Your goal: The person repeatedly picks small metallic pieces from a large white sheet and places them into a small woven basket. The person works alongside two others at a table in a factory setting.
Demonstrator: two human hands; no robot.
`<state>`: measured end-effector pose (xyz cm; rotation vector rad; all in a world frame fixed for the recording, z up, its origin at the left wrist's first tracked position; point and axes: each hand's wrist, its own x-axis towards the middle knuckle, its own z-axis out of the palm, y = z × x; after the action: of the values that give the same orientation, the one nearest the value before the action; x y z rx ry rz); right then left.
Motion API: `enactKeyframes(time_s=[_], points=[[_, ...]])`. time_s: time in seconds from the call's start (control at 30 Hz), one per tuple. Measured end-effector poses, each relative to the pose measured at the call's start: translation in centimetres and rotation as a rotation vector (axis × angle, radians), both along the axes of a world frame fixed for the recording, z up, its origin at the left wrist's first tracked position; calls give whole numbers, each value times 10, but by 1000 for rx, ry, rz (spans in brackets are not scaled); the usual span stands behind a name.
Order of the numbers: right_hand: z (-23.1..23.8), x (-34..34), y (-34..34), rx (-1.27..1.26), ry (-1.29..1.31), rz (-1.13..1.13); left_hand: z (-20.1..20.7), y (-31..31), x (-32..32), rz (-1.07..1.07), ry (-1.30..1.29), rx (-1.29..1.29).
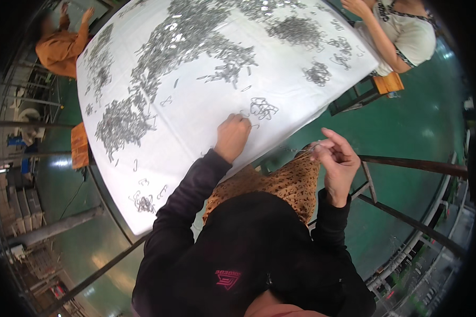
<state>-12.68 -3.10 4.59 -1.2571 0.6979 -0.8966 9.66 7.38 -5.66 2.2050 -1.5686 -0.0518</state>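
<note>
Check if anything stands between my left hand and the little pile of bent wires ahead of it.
Nothing bulky visibly blocks your left hand from the little pile; only loose wires lie nearby on the white table.

The white table (195,113) is brightly and evenly lit, with sharp glints on the metal pieces (166,45) at upper centre, while the dark jacket (259,238) at lower centre loses most of its detail. Lamp reflections streak the green floor (71,182) at left. Fisheye distortion bows straight edges, and black vignetting swallows the corners.
</note>
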Motion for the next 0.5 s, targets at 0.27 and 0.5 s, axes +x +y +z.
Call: enactKeyframes(time_s=[0.27, 0.5], points=[[-9, 1, -3, -9, -34, -22, 42, -10, -18, -38, 463, -252], [-12, 1, 1, -23, 30, -79, 100, -22, -74, -235, 1035, -346]])
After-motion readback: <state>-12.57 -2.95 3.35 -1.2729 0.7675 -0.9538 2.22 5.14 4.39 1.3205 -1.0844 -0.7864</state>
